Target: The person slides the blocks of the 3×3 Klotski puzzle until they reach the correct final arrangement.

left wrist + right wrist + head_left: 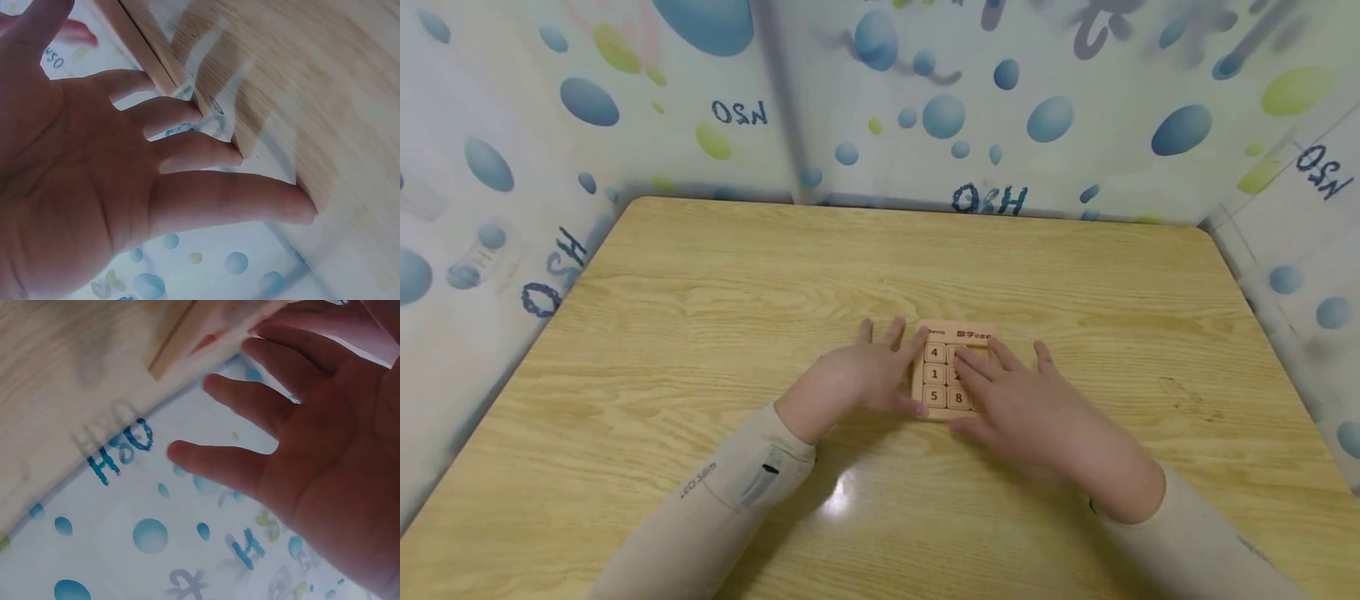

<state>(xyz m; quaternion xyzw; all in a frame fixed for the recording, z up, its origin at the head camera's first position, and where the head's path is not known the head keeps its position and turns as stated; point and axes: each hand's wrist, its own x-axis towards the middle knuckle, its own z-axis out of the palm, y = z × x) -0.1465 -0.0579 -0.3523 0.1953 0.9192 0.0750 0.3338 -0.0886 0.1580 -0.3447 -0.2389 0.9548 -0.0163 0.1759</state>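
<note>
1. A wooden number puzzle [957, 327] is seen lying flat on the wood-grained worktop [700, 267], near its middle and between the two hands.
2. Numbered tiles [934, 374] are set in rows inside the frame: 4, 1 and 5 can be read down the left column, with 8 beside the 5. The right column is mostly covered by fingers.
3. The left hand [868, 371] is placed at the puzzle's left side, its fingers spread and nothing clenched; the index fingertip is held at the upper left corner, the thumb at the lower left.
4. The right hand [1026, 408] is laid across the puzzle's right part — fingers extended, not curled around anything. Its thumb is held by the lower edge; whether any tile is pressed cannot be told.
5. Both forearms are covered by pale sleeves [700, 500].
6. The worktop is bordered by a white wall [850, 100], patterned with blue and green drops.
</note>
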